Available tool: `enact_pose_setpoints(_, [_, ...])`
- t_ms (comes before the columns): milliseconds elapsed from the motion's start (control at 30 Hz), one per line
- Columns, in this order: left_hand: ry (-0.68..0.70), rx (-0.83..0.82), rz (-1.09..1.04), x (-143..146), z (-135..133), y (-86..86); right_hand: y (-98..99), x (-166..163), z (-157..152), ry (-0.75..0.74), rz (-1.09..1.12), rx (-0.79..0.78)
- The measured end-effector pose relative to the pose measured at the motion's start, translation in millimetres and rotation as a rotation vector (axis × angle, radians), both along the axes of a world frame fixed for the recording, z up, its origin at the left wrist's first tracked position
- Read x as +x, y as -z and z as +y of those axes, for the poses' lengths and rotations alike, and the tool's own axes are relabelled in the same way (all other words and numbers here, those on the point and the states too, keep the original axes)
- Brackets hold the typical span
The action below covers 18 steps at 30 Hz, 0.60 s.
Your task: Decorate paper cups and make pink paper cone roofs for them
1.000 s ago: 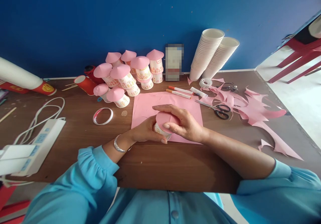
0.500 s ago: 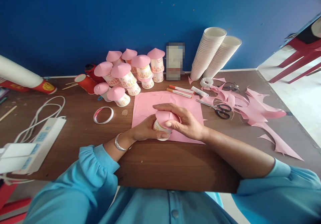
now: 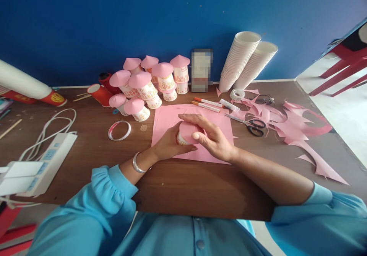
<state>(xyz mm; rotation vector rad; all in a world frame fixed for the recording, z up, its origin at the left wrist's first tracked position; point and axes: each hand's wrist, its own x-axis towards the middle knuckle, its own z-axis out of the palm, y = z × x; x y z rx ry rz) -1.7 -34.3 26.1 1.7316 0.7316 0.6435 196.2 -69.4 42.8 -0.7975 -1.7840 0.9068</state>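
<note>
Between my hands is a decorated paper cup (image 3: 181, 139) topped with a pink paper cone (image 3: 187, 130). My left hand (image 3: 168, 143) wraps round the cup from the left, its thumb along the near side. My right hand (image 3: 213, 137) cups the cone from the right, fingers over the far side and thumb on the near side. Part of the cone and most of the cup are hidden by the fingers. Beneath them lies a sheet of pink paper (image 3: 163, 118) on the brown table (image 3: 177, 187).
Several cone-topped cups (image 3: 140, 80) stand behind on the left, with a tape ring (image 3: 119, 130) nearer. Stacked white cups (image 3: 240, 59) lean at the wall. Markers (image 3: 208, 105), scissors (image 3: 252, 126) and pink scraps (image 3: 295, 124) lie right; a power strip (image 3: 53, 164) lies left.
The cup has tilted so its cone leans more toward me, and less of the cup shows. Both hands still hold it over the pink sheet. The view has shifted slightly.
</note>
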Motion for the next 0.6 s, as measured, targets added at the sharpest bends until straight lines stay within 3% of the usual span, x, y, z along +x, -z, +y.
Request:
enact_pose_setpoints(200, [-0.086, 0.198, 0.110, 4.2, -4.9, -2.8, 8.3, -6.5, 0.4, 0.061, -0.030, 0.048])
enact_pose_setpoints(367, [-0.051, 0.174, 0.103, 6.4, -4.1, -5.0, 17.0, -9.4, 0.6, 0.052, -0.063, 0.087])
enact_pose_setpoints(600, [-0.074, 0.115, 0.041, 7.0, -5.5, -2.8, 12.6, -4.6, 1.8, 0.119, -0.077, 0.127])
